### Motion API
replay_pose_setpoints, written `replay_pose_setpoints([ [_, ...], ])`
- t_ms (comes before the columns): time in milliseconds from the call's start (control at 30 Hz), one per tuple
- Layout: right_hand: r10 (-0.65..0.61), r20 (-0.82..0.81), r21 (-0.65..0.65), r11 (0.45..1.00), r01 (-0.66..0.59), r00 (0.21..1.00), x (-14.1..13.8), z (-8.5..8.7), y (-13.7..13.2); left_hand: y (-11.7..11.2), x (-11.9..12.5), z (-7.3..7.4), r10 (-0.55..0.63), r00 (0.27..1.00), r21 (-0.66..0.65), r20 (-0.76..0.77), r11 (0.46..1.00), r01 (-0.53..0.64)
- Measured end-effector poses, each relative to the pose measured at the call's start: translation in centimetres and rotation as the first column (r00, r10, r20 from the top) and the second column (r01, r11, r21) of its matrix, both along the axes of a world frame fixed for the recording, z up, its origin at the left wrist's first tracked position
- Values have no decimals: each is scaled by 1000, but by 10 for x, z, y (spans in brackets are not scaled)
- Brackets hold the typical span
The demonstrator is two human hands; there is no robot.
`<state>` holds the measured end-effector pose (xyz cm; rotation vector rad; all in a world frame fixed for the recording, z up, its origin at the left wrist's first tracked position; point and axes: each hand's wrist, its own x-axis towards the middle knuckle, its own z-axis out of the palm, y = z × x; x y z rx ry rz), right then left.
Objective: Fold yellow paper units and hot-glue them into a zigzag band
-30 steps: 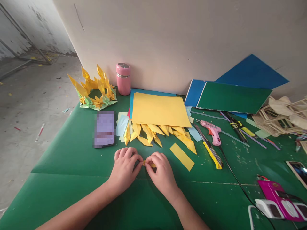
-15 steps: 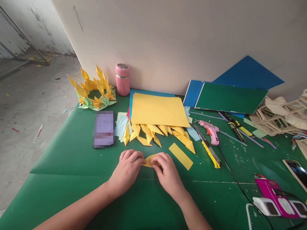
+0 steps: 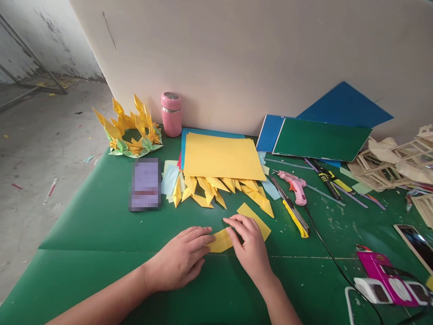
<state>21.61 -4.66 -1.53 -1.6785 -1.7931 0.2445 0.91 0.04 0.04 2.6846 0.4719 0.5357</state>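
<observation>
A small piece of yellow paper lies flat on the green table cover between my hands. My left hand rests flat with fingers stretched out, its fingertips on the paper's left edge. My right hand presses fingertips on the paper's right side, fingers extended. A yellow paper strip lies just behind my right hand. Behind that sit several folded yellow points under a stack of yellow sheets.
A yellow and green paper crown and a pink flask stand at the back left, a blurred phone in front. A yellow utility knife, pink glue gun, blue and green boards and a power strip lie right.
The small yellow paper, pinched and folded between both hands' fingertips, has been opened out and now lies flat on the cover. Both hands have flattened and slid nearer to me.
</observation>
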Motion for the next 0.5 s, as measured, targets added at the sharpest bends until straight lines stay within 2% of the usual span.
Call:
replay_pose_setpoints([
  [233,69,15,-52,996,-68,998,-5,7,-3,2,0,-3,-35,999,31,-35,999,36],
  [367,29,8,-39,999,-29,1000,-6,4,-3,2,-4,-1,-60,998,-7,-25,998,60],
  [500,65,-4,-37,997,-66,998,-10,0,-1,2,-5,-2,-107,991,-3,-79,994,108],
])
